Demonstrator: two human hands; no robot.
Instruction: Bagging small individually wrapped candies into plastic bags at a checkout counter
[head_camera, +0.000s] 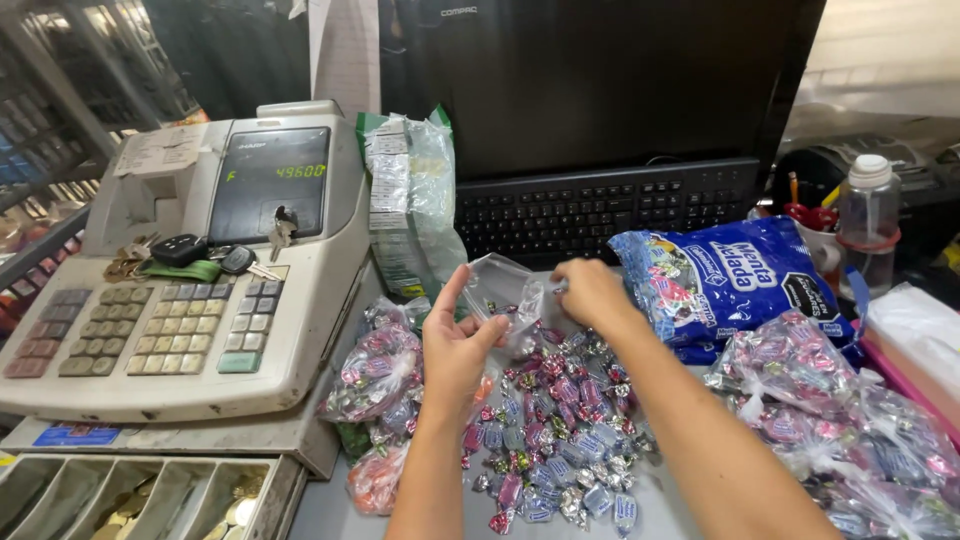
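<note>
Our left hand pinches the limp, slippery bag by its rim; our right hand seemingly pinches a candy.

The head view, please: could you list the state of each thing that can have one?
Small clear bag: held open by left hand and right hand.
Blue candy bag: lying flat.
Cash drawer: open, coins inside.
Register display: lit.
Monitor: dark.
Plastic bottle: capped.
Wrapped candies: loose pile.

Grey counter bears loose candies, candy bags, cash register.
</note>
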